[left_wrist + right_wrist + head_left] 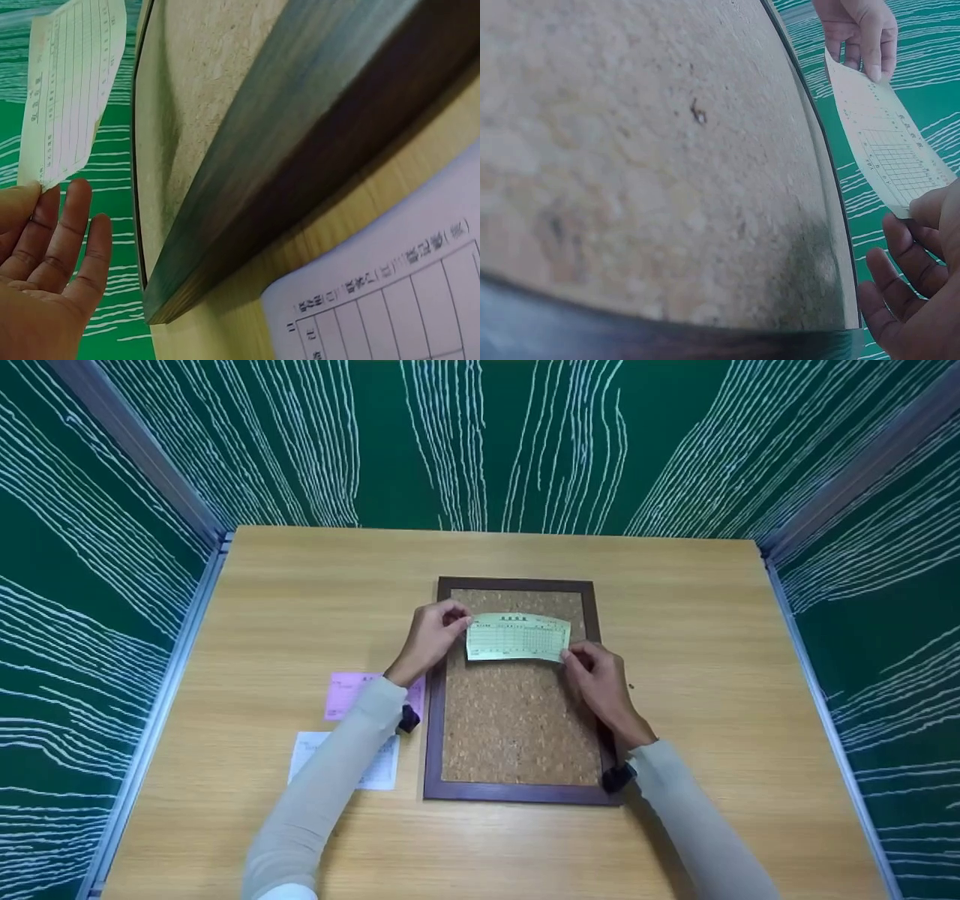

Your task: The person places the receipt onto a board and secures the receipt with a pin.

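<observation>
A pale green printed form (517,637) is held over the upper part of a cork board (517,720) with a dark wooden frame. The left hand (437,634) pinches its upper left corner between thumb and index finger, the other fingers loosely bent. At the lower right corner, the right hand (600,679) pinches the paper the same way. Between the two hands the sheet bows slightly, as the right wrist view shows of the form (889,139). In the left wrist view the form (71,90) stands apart from the cork surface (202,82).
Left of the board, a pink printed form (345,694) and a white printed form (382,769) lie on the wooden table (705,607), partly covered by the left arm. Green walls (502,442) with white wavy lines enclose the table's back and sides.
</observation>
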The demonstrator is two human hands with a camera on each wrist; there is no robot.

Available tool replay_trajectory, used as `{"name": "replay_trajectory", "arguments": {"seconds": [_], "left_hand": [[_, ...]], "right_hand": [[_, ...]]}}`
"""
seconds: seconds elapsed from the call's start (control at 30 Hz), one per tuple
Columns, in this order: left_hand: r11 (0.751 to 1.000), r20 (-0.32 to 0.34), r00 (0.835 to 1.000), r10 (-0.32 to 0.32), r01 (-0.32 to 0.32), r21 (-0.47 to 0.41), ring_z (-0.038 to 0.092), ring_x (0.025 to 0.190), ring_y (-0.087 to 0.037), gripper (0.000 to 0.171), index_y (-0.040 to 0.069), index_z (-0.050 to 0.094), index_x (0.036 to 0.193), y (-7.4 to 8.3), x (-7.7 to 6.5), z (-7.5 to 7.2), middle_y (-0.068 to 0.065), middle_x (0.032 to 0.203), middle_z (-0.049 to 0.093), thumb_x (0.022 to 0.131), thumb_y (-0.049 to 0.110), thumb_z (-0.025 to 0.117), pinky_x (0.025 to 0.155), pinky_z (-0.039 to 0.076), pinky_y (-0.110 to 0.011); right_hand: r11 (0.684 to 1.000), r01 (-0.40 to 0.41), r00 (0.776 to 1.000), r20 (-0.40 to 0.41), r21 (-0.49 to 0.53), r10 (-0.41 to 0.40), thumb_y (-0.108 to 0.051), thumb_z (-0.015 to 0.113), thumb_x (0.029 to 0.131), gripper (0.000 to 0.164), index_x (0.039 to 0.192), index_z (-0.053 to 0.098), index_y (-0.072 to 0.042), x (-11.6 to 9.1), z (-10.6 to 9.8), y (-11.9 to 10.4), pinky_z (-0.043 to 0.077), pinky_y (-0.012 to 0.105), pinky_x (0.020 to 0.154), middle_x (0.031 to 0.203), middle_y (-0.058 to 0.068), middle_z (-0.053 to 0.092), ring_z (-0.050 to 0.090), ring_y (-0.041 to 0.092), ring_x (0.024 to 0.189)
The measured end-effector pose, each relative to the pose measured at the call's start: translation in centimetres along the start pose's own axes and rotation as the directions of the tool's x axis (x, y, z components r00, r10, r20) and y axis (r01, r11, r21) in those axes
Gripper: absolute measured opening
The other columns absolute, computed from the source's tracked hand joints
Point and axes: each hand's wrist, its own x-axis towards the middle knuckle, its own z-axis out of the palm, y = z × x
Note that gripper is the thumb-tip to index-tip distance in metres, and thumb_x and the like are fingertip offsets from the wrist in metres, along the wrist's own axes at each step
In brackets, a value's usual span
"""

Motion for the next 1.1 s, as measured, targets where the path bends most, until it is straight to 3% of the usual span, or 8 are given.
{"name": "replay_trajectory", "arguments": {"seconds": [0.33, 0.9, 1.1], "left_hand": [[0.999, -0.001, 0.999, -0.045, 0.045, 0.012, 0.064, 0.081, -0.012, 0.008, -0.004, 0.078, 0.108, -0.9, 0.9, 0.8, -0.012, 0.095, 0.076, 0.102, 0.0, 0.075, 0.072, 0.053, -0.021], [0.998, 0.03, 0.998, -0.047, 0.046, 0.043, 0.064, 0.079, -0.011, 0.011, -0.004, 0.079, 0.11, -2.0, 2.3, 2.1, -0.012, 0.096, 0.077, 0.106, 0.002, 0.07, 0.07, 0.052, -0.021], [0.996, 0.041, 0.998, -0.056, 0.052, 0.077, 0.067, 0.085, -0.015, 0.013, -0.004, 0.079, 0.112, -2.1, 2.9, 2.2, -0.013, 0.1, 0.078, 0.107, 0.005, 0.07, 0.074, 0.053, -0.024]], "right_hand": [[1.0, -0.005, 1.0, -0.018, 0.011, 0.005, -0.011, 0.071, 0.109, 0.014, 0.112, 0.079, 0.0, 0.2, 0.0, 0.7, 0.048, 0.019, 0.064, 0.099, 0.012, 0.072, 0.063, 0.02, 0.081], [0.993, -0.104, 0.994, -0.042, -0.057, 0.102, -0.011, 0.071, 0.108, 0.016, 0.116, 0.078, 0.001, 0.8, 0.1, 0.5, 0.05, 0.021, 0.071, 0.106, 0.013, 0.07, 0.062, 0.023, 0.093], [0.991, -0.114, 0.993, -0.043, -0.076, 0.111, -0.01, 0.071, 0.107, 0.015, 0.113, 0.078, 0.002, 1.3, 0.1, 0.5, 0.049, 0.022, 0.069, 0.103, 0.014, 0.069, 0.061, 0.023, 0.09]]}}
